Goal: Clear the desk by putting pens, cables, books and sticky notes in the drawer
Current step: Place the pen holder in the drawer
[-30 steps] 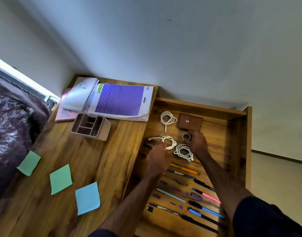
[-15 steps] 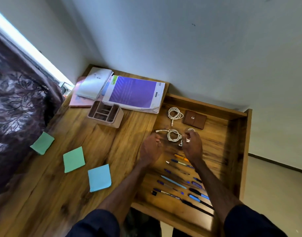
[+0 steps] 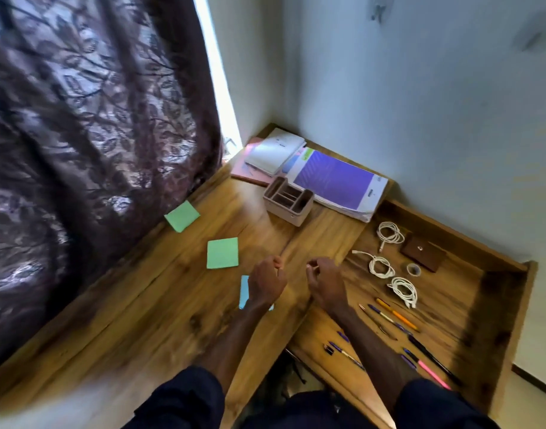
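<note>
No legible txt anywhere. Purple book (image 3: 333,181) at the desk's (image 3: 172,305) far edge has small marks on its white strip, too blurred. White notebook (image 3: 276,150): same.

The wooden desk (image 3: 147,329) bears two green sticky notes (image 3: 182,216), a blue note (image 3: 244,289), an organizer (image 3: 287,200) and books (image 3: 333,181); the drawer (image 3: 451,305) holds cables (image 3: 379,266) and pens (image 3: 397,315).
</note>
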A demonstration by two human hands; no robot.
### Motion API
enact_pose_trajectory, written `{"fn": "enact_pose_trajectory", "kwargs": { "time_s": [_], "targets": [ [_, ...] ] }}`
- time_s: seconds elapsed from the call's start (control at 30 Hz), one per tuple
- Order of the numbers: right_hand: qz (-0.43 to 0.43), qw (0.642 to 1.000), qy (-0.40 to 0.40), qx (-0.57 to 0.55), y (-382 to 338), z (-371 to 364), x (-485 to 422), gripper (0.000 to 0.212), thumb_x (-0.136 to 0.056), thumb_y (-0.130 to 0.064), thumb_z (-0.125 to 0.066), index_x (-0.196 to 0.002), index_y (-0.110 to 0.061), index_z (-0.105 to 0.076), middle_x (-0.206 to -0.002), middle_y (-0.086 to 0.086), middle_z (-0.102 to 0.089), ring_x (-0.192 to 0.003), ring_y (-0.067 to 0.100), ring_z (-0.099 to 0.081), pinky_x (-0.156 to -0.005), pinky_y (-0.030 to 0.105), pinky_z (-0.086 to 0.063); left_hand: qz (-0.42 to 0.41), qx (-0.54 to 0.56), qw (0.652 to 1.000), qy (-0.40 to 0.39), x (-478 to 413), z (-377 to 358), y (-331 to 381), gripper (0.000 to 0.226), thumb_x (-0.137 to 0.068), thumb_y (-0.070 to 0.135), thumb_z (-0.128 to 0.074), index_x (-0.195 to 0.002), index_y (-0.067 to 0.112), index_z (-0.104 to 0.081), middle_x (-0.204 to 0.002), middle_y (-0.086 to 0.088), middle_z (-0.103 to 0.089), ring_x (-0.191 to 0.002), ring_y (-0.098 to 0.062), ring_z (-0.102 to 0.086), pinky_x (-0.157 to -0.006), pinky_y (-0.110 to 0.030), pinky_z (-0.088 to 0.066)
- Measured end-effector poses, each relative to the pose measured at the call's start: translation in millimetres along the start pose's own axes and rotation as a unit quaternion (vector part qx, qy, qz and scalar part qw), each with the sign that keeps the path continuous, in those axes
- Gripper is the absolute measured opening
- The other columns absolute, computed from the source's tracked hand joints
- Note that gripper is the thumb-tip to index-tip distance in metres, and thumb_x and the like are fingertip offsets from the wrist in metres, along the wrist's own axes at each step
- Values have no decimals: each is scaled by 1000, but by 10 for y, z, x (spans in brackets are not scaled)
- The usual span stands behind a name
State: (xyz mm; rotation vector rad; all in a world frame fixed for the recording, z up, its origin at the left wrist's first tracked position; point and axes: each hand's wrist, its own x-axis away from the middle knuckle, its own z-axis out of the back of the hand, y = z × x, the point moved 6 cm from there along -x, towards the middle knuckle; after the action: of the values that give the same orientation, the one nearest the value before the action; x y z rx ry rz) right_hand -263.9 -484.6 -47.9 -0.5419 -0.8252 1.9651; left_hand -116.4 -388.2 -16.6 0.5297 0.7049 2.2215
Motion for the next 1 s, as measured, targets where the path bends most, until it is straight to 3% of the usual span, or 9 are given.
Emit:
{"fn": "enact_pose_trajectory", "kwargs": {
  "time_s": [0.23,0.43,0.57,0.7,0.87,1.0],
  "targets": [
    [58,996,-70,26,-497,-419,27,6,-93,-22,-61,-97,-20,-65,-92,-5,-60,-78,6,-55,-67,20,-45,68,28,996,42,3,445,-622,14,-86,15,-66,-100,16,-69,-100,-1,-73,-94,-20,-68,-73,-23,-47],
    [80,994,-67,34,-644,-510,-96,5,-93,-18,-61,-95,-17,-65,-90,-4,-61,-76,8,-57,-66,32,-54,84,40,993,74,-73,643,-836,14,-87,17,-64,-100,16,-69,-101,-1,-74,-94,-19,-69,-75,-23,-50],
    [88,993,-68,30,-675,-548,-156,5,-93,-20,-60,-95,-19,-65,-89,-6,-61,-77,6,-57,-65,33,-56,92,45,991,89,-147,687,-864,15,-89,19,-66,-103,17,-68,-106,-1,-74,-98,-20,-69,-82,-28,-53],
    [85,994,-55,35,-706,-499,-248,6,-92,-18,-62,-96,-17,-66,-91,-2,-63,-77,6,-57,-65,31,-56,96,49,991,85,-254,683,-850,16,-89,19,-68,-105,18,-68,-107,0,-74,-98,-17,-69,-79,-25,-52],
    [55,995,-29,78,-659,-339,-603,32,-89,-21,-68,-118,-11,-60,-118,9,-58,-98,11,-53,-78,22,-45,95,50,992,70,-414,633,-778,20,-90,17,-66,-110,17,-68,-108,0,-74,-101,-18,-69,-83,-29,-55],
    [52,989,-3,137,-658,-139,-1150,57,-83,-26,-75,-131,-12,-49,-132,12,-51,-120,25,-49,-96,37,-50,84,30,995,51,-538,579,-676,19,-88,16,-66,-107,16,-68,-105,0,-74,-97,-17,-68,-78,-26,-52]
  ]
}}
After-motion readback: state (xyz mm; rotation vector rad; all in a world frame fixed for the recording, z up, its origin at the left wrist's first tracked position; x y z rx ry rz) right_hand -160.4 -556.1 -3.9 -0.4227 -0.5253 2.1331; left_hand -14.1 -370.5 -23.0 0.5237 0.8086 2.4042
